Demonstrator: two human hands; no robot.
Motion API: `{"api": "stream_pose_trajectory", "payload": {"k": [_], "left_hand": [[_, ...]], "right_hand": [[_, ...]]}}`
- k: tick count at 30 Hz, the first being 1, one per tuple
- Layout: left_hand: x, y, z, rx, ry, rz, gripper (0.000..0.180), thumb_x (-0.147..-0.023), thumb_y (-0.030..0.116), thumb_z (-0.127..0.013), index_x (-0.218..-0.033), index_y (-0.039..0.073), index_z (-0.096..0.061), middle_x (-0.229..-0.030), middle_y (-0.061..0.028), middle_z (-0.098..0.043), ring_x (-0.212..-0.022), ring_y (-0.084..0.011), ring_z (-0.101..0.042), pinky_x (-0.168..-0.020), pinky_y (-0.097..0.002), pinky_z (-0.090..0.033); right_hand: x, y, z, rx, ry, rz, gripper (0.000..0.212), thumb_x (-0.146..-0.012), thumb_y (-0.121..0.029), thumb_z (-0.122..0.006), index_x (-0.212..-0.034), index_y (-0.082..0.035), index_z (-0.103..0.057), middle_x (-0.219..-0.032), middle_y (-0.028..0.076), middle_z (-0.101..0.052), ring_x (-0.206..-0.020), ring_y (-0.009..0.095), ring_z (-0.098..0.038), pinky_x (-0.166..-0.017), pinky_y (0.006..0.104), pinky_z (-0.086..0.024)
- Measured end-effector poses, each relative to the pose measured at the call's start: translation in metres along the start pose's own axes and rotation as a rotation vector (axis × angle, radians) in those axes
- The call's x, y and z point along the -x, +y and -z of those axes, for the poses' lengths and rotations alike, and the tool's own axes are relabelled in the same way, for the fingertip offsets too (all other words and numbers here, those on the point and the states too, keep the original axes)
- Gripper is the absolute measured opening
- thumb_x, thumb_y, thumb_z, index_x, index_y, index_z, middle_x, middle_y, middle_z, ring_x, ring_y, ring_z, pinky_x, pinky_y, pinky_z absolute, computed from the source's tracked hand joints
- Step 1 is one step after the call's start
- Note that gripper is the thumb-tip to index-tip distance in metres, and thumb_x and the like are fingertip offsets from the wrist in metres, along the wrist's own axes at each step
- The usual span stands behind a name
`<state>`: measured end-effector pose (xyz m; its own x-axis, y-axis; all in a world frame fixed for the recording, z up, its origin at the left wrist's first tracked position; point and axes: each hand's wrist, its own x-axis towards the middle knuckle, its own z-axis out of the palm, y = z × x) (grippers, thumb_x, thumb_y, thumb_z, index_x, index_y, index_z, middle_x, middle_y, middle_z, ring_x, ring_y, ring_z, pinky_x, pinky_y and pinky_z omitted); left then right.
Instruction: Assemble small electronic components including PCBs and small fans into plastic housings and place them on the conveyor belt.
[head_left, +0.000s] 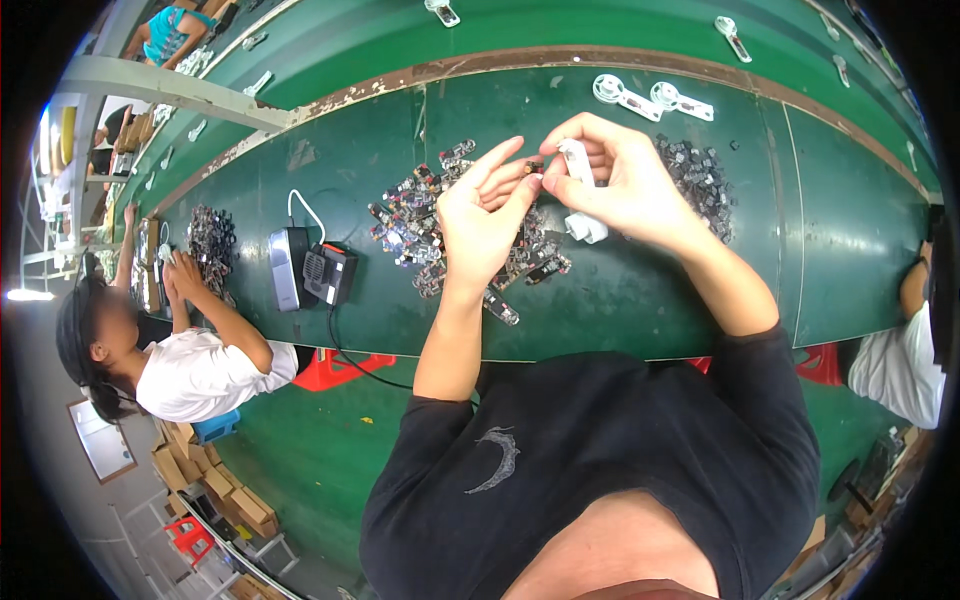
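While the right hand curls around a half-hidden white device, the half-closed left hand pinches a tiny, barely visible part.

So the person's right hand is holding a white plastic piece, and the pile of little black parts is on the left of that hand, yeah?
Not quite: the pile of little black parts is on the right of the right hand; the head view shows it. That hand does hold a white plastic piece.

Bright light puts a soft sheen on the green tabletop, and straight edges bend toward blackened corners.
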<state>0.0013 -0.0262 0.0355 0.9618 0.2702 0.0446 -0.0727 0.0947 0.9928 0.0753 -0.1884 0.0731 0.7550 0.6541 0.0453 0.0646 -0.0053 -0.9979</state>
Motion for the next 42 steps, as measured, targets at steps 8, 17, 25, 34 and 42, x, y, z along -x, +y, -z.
{"api": "stream_pose_trajectory", "payload": {"k": [8, 17, 25, 34, 42], "left_hand": [[0.004, -0.002, -0.004, -0.030, 0.027, -0.050, 0.044, -0.084, -0.006, -0.066, -0.126, -0.004, -0.056, -0.107, -0.0166, -0.068, -0.094, -0.0147, -0.066, -0.086, -0.0276, -0.054], [0.006, -0.011, -0.015, -0.324, 0.135, -0.356, 0.037, -0.080, -0.008, -0.066, -0.116, -0.004, -0.063, -0.100, -0.0166, -0.071, -0.088, -0.0166, -0.070, -0.081, -0.0251, -0.055], [0.003, -0.013, -0.014, -0.575, 0.181, -0.577, 0.037, -0.078, -0.007, -0.067, -0.114, 0.000, -0.067, -0.094, -0.0172, -0.071, -0.080, -0.0196, -0.072, -0.068, -0.0252, -0.056], [0.008, -0.004, -0.013, -0.752, 0.125, -0.721, 0.043, -0.076, -0.011, -0.066, -0.117, -0.001, -0.065, -0.100, -0.0128, -0.072, -0.088, -0.0164, -0.071, -0.075, -0.0247, -0.056], [-0.004, 0.004, -0.004, 0.258, -0.168, 0.037, 0.048, -0.089, -0.002, -0.061, -0.133, -0.008, -0.045, -0.121, -0.0241, -0.058, -0.103, -0.0242, -0.064, -0.084, -0.0338, -0.058]], "right_hand": [[-0.002, 0.016, -0.009, 0.055, 0.083, 0.024, 0.024, -0.079, -0.009, -0.066, -0.100, 0.000, -0.059, -0.087, 0.007, -0.066, -0.082, 0.010, -0.064, -0.073, 0.0255, -0.052], [-0.005, 0.017, -0.005, 0.005, 0.072, -0.049, 0.022, -0.077, -0.009, -0.064, -0.097, -0.001, -0.059, -0.082, 0.005, -0.066, -0.077, 0.009, -0.062, -0.068, 0.0245, -0.050], [-0.007, 0.026, -0.005, -0.047, 0.079, -0.014, 0.019, -0.076, -0.010, -0.065, -0.093, -0.002, -0.059, -0.077, 0.003, -0.063, -0.069, 0.005, -0.056, -0.060, 0.0219, -0.046], [-0.008, 0.027, -0.003, -0.105, 0.008, -0.006, 0.018, -0.078, -0.009, -0.067, -0.092, -0.001, -0.059, -0.078, 0.002, -0.062, -0.070, 0.006, -0.057, -0.063, 0.0221, -0.047], [-0.015, 0.011, 0.020, -0.089, -0.100, 0.045, 0.023, -0.081, -0.015, -0.068, -0.098, -0.001, -0.059, -0.086, 0.005, -0.066, -0.081, 0.009, -0.063, -0.075, 0.0251, -0.052]]}}
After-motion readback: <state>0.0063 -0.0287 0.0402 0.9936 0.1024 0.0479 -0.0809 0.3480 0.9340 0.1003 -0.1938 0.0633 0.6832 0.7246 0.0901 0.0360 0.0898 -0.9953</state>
